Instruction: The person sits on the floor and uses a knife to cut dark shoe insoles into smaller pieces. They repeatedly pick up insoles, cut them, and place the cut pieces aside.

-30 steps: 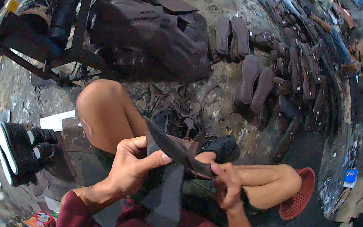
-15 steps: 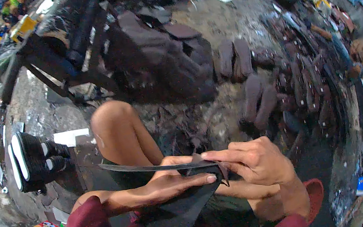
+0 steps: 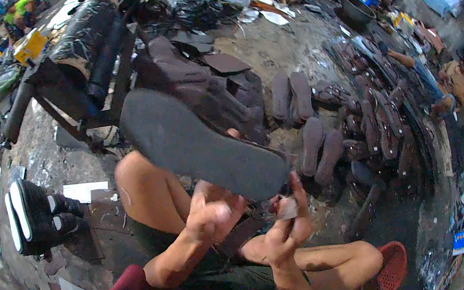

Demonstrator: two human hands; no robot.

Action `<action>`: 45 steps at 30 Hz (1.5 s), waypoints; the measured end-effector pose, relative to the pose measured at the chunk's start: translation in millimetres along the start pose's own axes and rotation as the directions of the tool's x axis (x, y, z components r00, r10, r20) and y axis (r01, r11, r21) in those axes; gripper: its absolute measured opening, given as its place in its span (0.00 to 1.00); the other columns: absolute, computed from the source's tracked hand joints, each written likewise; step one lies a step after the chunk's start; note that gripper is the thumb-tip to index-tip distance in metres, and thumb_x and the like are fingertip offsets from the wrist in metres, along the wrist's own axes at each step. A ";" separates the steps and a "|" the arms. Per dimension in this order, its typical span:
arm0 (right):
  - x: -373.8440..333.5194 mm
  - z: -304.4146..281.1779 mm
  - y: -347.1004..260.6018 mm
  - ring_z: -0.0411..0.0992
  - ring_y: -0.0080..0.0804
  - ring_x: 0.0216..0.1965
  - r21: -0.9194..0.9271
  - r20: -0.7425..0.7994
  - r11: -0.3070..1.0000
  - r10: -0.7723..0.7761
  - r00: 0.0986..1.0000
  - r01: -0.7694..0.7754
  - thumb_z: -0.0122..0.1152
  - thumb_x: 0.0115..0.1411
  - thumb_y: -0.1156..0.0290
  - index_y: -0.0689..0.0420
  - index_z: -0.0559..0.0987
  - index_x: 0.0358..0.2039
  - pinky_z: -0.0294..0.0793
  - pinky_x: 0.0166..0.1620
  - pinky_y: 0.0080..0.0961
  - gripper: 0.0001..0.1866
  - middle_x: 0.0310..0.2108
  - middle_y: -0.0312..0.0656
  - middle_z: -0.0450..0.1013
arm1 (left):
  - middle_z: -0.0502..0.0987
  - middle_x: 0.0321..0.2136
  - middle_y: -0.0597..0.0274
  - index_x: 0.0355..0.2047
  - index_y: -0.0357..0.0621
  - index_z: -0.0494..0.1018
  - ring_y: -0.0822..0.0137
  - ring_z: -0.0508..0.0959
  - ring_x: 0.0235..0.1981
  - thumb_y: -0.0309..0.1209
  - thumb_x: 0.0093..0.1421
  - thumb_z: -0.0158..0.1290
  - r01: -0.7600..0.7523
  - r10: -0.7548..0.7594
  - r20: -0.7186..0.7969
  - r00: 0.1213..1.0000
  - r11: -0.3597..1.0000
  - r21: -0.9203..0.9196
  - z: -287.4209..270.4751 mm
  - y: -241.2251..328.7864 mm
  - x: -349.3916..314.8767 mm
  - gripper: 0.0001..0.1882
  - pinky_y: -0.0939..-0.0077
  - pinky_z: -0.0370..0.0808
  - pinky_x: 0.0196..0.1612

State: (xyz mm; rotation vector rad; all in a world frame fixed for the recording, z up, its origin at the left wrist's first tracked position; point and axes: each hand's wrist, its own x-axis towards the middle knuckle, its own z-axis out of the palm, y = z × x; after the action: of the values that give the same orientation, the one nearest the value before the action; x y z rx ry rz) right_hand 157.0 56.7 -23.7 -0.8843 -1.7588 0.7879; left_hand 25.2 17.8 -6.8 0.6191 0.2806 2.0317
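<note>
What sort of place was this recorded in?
Probably a small footwear workshop: a flat, dark grey, sole-shaped piece is being held up, pairs of brown sole-shaped pieces lie on the stained grey floor, and dark brown sheet material is heaped nearby.

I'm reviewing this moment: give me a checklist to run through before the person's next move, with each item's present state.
1. Dark sole lifted off the floor: ok, raised in front of the person at the hands.
2. Left hand at the sole's lower edge: ok.
3. Right hand at the sole's narrower end: ok; how firmly it grips: cannot tell.
4. Both broad faces of the sole visible for checking: not ok, only one faces the camera.
5. Black-and-white footwear out of the hands' way: ok, it stands apart at the left.
</note>
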 end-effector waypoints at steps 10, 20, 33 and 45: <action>-86.9 -46.4 42.4 0.67 0.39 0.30 -0.121 0.246 0.991 -0.034 0.969 0.066 0.43 0.65 0.75 0.62 0.69 0.59 0.68 0.33 0.31 0.22 0.35 0.50 0.70 | 0.79 0.28 0.60 0.34 0.38 0.73 0.68 0.80 0.26 0.36 0.59 0.58 0.304 -0.095 -0.770 0.631 0.944 0.132 33.6 23.5 19.9 0.13 0.75 0.79 0.33; -71.7 -80.7 10.8 0.69 0.44 0.26 -0.155 0.437 0.986 0.119 0.892 -0.056 0.49 0.63 0.76 0.62 0.76 0.51 0.69 0.31 0.34 0.16 0.28 0.49 0.72 | 0.79 0.27 0.63 0.35 0.41 0.74 0.70 0.79 0.27 0.43 0.58 0.55 0.518 -0.137 -0.770 0.623 0.810 0.276 1.5 31.3 -18.8 0.16 0.75 0.76 0.31; -31.8 23.5 31.7 0.71 0.39 0.25 0.010 0.572 0.994 0.082 0.816 -0.107 0.55 0.61 0.74 0.45 0.72 0.59 0.72 0.29 0.34 0.24 0.29 0.43 0.69 | 0.75 0.42 0.57 0.53 0.35 0.62 0.67 0.78 0.42 0.22 0.48 0.67 0.447 -0.106 -0.704 0.703 0.835 0.321 -15.3 43.7 -57.6 0.34 0.70 0.77 0.46; 22.1 99.5 12.1 0.73 0.47 0.32 0.121 0.433 0.992 -0.029 0.901 -0.026 0.51 0.62 0.75 0.44 0.69 0.61 0.72 0.35 0.37 0.26 0.34 0.47 0.72 | 0.73 0.46 0.58 0.56 0.35 0.60 0.67 0.75 0.46 0.25 0.47 0.68 0.476 -0.116 -0.647 0.754 0.774 0.417 -20.4 49.6 -69.5 0.38 0.68 0.73 0.52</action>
State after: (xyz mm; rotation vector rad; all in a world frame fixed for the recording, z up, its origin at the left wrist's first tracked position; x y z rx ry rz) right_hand 60.0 70.3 -54.3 -0.6545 -2.0665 1.1492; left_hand 6.3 -66.1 -24.2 0.2207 1.3209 1.7408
